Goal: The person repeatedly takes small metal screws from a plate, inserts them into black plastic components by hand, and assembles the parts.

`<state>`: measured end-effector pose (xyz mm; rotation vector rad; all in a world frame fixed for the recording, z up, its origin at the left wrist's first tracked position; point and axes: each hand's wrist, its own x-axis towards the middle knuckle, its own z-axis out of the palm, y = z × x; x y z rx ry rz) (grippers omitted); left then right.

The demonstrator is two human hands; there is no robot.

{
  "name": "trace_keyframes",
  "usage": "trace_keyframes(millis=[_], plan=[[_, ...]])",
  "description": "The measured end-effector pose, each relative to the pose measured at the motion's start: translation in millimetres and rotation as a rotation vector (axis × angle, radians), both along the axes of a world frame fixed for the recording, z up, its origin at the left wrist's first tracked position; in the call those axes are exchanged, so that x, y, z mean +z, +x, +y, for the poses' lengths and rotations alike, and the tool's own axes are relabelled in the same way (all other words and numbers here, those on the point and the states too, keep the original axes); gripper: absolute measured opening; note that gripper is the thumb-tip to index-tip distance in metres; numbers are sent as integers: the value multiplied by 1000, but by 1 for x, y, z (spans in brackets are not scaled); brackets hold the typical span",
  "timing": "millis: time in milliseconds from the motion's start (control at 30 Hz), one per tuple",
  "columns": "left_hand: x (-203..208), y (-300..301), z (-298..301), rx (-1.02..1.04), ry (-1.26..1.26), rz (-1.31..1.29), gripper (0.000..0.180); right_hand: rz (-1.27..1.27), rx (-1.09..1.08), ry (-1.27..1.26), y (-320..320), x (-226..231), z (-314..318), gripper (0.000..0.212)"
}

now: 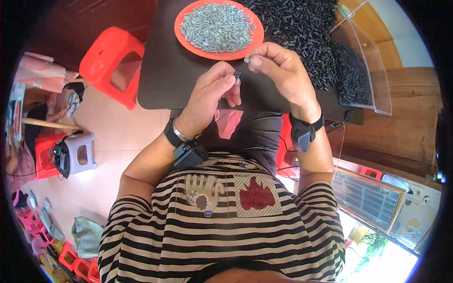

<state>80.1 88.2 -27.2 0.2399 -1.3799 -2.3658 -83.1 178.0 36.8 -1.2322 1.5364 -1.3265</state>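
Over the dark table [165,80], my left hand [207,92] pinches a small black plastic piece [238,74] between thumb and fingertips. Close by on the right, my right hand [285,70] holds a small silver metal part [247,60] at its fingertips. The two pieces are apart. Just beyond my hands sits an orange-red plate [181,38], heaped with many small silver metal parts [217,28]. Behind and beside my right hand spreads a large pile of short black plastic pieces [302,37].
A clear plastic bin [383,89] holding more black pieces stands at the table's right side. A red stool [106,56] is by the left edge, with a grey-white stool [81,152] farther left. A wooden panel [406,113] rises at the right.
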Motion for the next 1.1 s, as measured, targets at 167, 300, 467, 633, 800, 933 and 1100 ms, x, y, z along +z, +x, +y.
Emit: trace_keyframes(millis=[167,300,467,633,800,933,1100], plan=[[2,-4,5,-11,-16,-3,24,26,-10,-60,-2,-8,4,15],[-5,-9,4,5,2,-20,22,318,-137,-125,-14,-15,-21,16],[-10,-8,3,5,47,-20,20,606,-238,-228,-28,-28,-57,17],[-14,-7,2,-30,88,23,20,559,-250,-203,-26,-32,-65,16],[-12,-6,1,-41,114,32,21,476,-266,-144,-31,-37,-68,15],[-13,-7,1,-53,113,52,20,497,-315,-85,-31,-39,-70,18],[-14,-6,1,-58,127,55,20,407,-271,-165,-34,-48,-74,16]])
